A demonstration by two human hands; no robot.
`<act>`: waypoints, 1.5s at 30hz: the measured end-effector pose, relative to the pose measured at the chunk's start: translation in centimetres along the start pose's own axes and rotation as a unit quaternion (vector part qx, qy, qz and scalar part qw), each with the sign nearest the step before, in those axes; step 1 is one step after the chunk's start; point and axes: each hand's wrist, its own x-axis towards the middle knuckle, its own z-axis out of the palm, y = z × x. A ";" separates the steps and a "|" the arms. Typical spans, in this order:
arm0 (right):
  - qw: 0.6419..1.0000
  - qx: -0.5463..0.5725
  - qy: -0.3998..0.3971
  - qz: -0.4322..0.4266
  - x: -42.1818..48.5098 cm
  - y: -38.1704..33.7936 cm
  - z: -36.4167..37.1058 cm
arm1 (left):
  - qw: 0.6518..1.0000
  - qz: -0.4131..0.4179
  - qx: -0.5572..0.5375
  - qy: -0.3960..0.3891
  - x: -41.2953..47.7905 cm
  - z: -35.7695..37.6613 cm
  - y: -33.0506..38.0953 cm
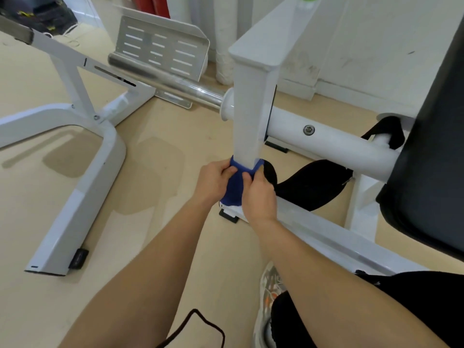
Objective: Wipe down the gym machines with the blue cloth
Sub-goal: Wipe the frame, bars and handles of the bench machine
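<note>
Both hands hold blue cloth (pixel 234 187) wrapped rnd base of white machine post (pixel 248 116): left hand (pixel 213 182) pinches its left side, right hand (pixel 258 197) grips right side; cloth btwn them.

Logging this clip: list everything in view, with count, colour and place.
blue cloth: one, blue, wrapped round the post's lower end, centre
white square metal upright post: one, white, centre
chrome round bar: one, silver, left of the post
slotted metal footplate: one, silver, upper left of centre
white metal floor frame: one, white, left
black padded cushion: one, black, right edge
black strap: one, black, right of the hands
black cable: one, black, floor, bottom centre
patterned sports shoe: one, grey with orange, bottom
left hand: grips the cloth's left side
right hand: grips the cloth's right side
</note>
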 end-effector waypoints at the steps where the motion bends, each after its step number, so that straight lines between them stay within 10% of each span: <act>1: 0.999 0.001 0.028 -0.026 0.0 -1.0 -0.5 | 1.000 0.015 -0.005 0.011 0.0 -0.7 1.0; 13: 0.991 0.025 0.111 -0.068 0.6 -1.4 0.4 | 0.996 0.044 -0.057 0.050 0.2 -0.9 1.6; 29: 0.956 -0.257 0.100 -0.100 2.0 8.7 7.4 | 0.998 -0.066 -0.004 -0.020 0.6 7.1 -9.3; 40: 0.994 -0.072 0.078 0.025 -0.7 -2.9 -0.7 | 0.996 -0.001 0.028 0.080 -1.1 0.4 0.8; 45: 0.991 0.003 0.111 -0.070 -3.0 -8.2 -8.4 | 0.990 0.062 0.021 0.128 -4.1 -3.6 7.1</act>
